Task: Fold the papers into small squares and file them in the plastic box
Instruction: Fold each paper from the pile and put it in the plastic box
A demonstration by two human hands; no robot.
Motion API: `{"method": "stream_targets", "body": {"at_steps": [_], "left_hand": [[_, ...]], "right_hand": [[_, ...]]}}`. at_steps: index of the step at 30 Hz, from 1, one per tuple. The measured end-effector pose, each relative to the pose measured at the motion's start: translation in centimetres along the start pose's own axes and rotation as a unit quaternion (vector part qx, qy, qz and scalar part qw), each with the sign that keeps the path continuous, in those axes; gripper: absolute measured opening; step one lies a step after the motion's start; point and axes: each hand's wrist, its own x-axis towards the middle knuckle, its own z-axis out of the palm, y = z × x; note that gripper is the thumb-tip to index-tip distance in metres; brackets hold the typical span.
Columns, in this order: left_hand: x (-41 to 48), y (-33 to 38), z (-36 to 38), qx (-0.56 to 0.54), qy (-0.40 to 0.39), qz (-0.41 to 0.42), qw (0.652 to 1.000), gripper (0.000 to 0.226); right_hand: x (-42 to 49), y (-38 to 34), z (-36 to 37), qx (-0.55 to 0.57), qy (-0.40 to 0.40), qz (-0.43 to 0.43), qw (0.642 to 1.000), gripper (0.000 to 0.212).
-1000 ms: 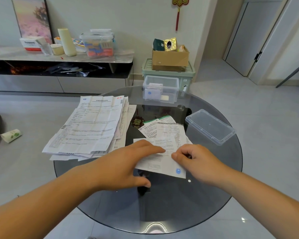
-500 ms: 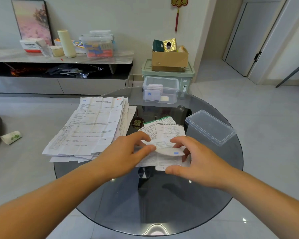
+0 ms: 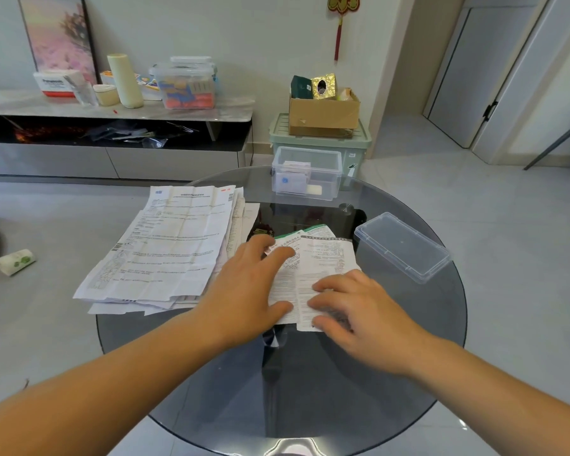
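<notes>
A printed paper (image 3: pixel 313 278), folded over on itself, lies on the round glass table (image 3: pixel 359 373). My left hand (image 3: pixel 247 287) presses flat on its left part with spread fingers. My right hand (image 3: pixel 356 307) presses flat on its lower right part. A green-edged sheet (image 3: pixel 316 231) pokes out from beneath at the far side. A clear plastic box (image 3: pixel 306 174) with a few folded papers inside stands at the table's far edge. Its clear lid (image 3: pixel 402 246) lies to the right.
A stack of unfolded printed sheets (image 3: pixel 171 248) covers the table's left part. Behind the table stand a green bin (image 3: pixel 320 143) with a cardboard box on top and a low cabinet (image 3: pixel 112 110) with containers. A small roll (image 3: pixel 14 261) lies on the floor at left.
The near edge of the paper was lifted and folded away from me onto itself. Both hands moved forward and now press the fold flat.
</notes>
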Motion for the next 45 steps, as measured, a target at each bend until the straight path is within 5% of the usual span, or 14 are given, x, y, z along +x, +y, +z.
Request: {"method": "stream_targets", "body": {"at_steps": [4,10,24,30,34,39,45], "left_hand": [[-0.5,-0.2,-0.5,0.057,-0.055,0.063,0.995,0.048],[-0.6,-0.3,-1.3,0.064,-0.138,0.076,0.985,0.053],[0.8,1.7,-2.0,0.009,-0.179,-0.053,0.982,0.066],[1.5,1.5,-1.8,-0.151,-0.176,-0.156,0.96,0.031],[0.7,1.5,-2.3,-0.287,-0.211,-0.204,0.912,0.043],[-0.8,2.5,-3.6,-0.296,-0.283,-0.157,0.899,0.044],[-1.5,2.4,-2.3,-0.143,-0.201,-0.087,0.965,0.031]], "right_hand": [[0.0,0.1,-0.4,-0.02,-0.023,-0.004,1.0,0.041],[-0.3,-0.3,-0.5,-0.04,-0.03,-0.003,0.999,0.061],[-1.4,-1.2,-1.7,-0.041,-0.041,-0.015,0.998,0.052],[-1.9,-1.4,-2.5,-0.025,-0.062,-0.016,0.998,0.071],[-2.8,-1.5,-2.6,0.001,-0.045,-0.039,0.998,0.081],[-3.3,-1.4,-1.8,0.011,-0.026,-0.04,0.999,0.06],[-2.6,-1.0,-1.4,0.089,0.01,0.045,0.995,0.017]]}}
